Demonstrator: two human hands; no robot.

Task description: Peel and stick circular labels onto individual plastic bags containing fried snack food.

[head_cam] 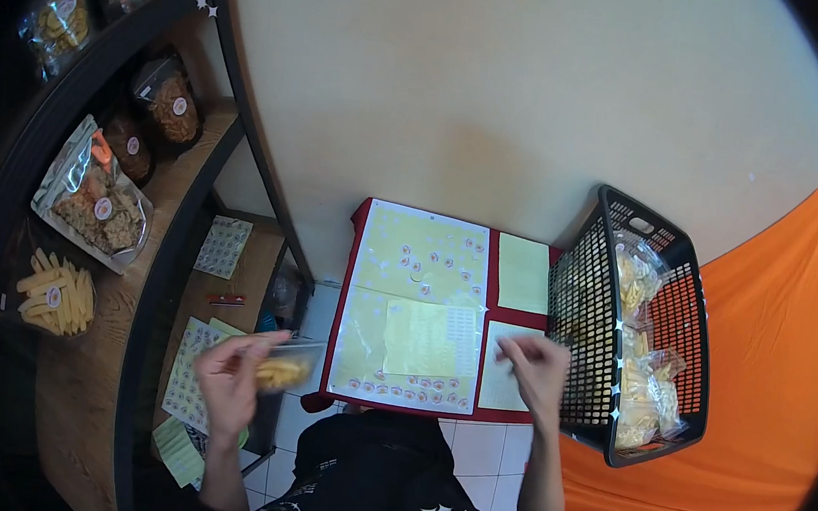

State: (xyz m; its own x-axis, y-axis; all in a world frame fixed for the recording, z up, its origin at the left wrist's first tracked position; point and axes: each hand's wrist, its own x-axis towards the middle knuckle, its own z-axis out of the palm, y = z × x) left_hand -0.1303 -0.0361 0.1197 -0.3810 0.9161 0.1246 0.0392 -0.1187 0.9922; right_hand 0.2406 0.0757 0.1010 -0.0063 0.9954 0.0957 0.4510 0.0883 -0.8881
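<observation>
My left hand [232,379] pinches the top edge of a clear plastic bag of yellow snacks [285,372], held up left of the small table. Over the table's right part is my right hand [534,369], thumb and fingertips close together; whether something small is between them cannot be told. Beneath it lies a pale sheet [502,395]. On the red-covered table [491,277] is a large yellowish sheet [374,325] with scattered round stickers [434,384]. A smaller sheet of printed labels [420,340] lies on top of it, and another pale yellow sheet [523,273] sits at the back right.
A black plastic basket [587,300] with bagged snacks [634,392] stands right of the table, beside an orange cloth [750,358]. At left, a shelf [102,345] holds snack pouches [103,207]; sticker sheets [183,374] lie lower down. A wall [468,78] rises behind the table.
</observation>
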